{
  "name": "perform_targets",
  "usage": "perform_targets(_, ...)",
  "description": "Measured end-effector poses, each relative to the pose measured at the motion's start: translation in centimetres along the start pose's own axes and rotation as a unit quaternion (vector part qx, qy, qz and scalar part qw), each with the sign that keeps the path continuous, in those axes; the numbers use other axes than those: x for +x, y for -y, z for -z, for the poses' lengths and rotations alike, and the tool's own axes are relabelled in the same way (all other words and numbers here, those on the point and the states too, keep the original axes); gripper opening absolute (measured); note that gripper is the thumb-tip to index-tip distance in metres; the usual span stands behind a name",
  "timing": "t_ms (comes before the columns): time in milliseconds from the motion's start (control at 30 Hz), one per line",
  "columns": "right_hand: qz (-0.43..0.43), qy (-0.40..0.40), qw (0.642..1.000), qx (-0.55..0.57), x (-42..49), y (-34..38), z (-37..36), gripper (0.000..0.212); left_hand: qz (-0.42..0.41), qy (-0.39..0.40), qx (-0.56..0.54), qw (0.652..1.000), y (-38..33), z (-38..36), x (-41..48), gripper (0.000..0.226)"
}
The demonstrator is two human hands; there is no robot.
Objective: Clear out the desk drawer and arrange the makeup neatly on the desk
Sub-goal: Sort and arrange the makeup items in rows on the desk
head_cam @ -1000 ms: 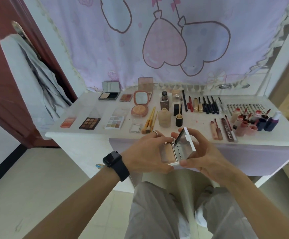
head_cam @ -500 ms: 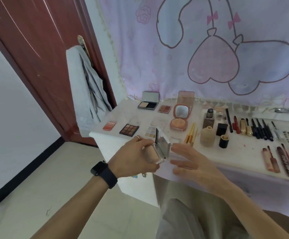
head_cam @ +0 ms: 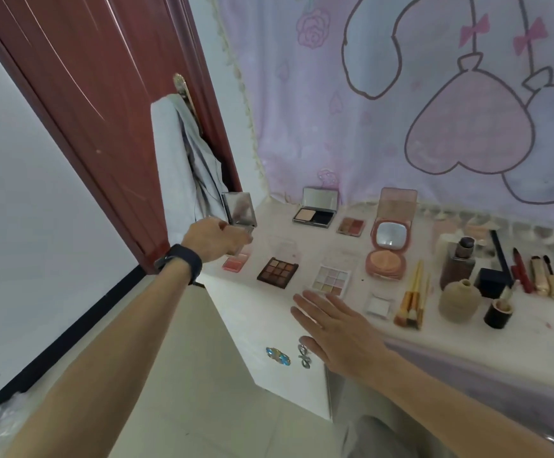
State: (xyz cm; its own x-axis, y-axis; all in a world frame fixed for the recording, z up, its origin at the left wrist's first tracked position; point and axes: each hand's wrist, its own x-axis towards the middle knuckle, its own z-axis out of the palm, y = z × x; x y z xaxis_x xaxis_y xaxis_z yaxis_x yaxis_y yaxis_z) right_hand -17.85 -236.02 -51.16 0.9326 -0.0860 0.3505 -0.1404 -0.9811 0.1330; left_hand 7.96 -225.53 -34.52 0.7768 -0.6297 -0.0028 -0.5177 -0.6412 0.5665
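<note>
Pinching the open compact (head_cam: pixel 239 209) by its base with my left hand (head_cam: pixel 214 239), I judge it light, its mirrored lid fragile, while my right hand (head_cam: pixel 335 322) hovers spread, empty.

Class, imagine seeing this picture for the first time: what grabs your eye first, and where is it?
The left hand holds an open silver mirrored compact above the far left corner of the white desk. Behind it hangs a lilac curtain with big pink hearts, and the right hand is spread open over the front edge.
</note>
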Motion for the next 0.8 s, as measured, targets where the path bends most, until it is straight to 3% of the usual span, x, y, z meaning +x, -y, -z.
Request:
perform_targets(367, 0.030, -0.092, 0.994, -0.054, 2.4, -1.7, -3.5, 0.048, 0.014, 0.018, 0.046, 0.999, -1.1, -2.6, 12.0, 0.053)
perform_targets(800, 0.058, -0.101, 0.993, -0.027, 2.5, -1.2, -2.9, 0.047, 0.043, 0.099, 0.139, 0.984, -2.5, -9.9, 18.5, 0.051)
